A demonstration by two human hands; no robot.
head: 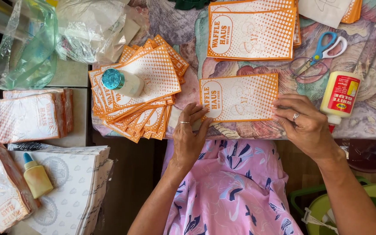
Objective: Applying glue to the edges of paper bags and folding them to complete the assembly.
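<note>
Now, left hand [189, 135] and right hand [303, 124], open grip, fingers flat on paper bag [239, 96], glue bottle [339, 95] beside.

My view: bare forearms, no sleeves. Ring on left hand [189, 138], ring on right hand [303, 126]. Pink floral dress [236, 187], navy-white pattern.

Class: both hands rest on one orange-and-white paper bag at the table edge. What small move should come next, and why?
Probably press the paper bag flat: the left hand pins its lower left corner and the right hand its right edge, while the glue bottle lies untouched beside it.
</note>
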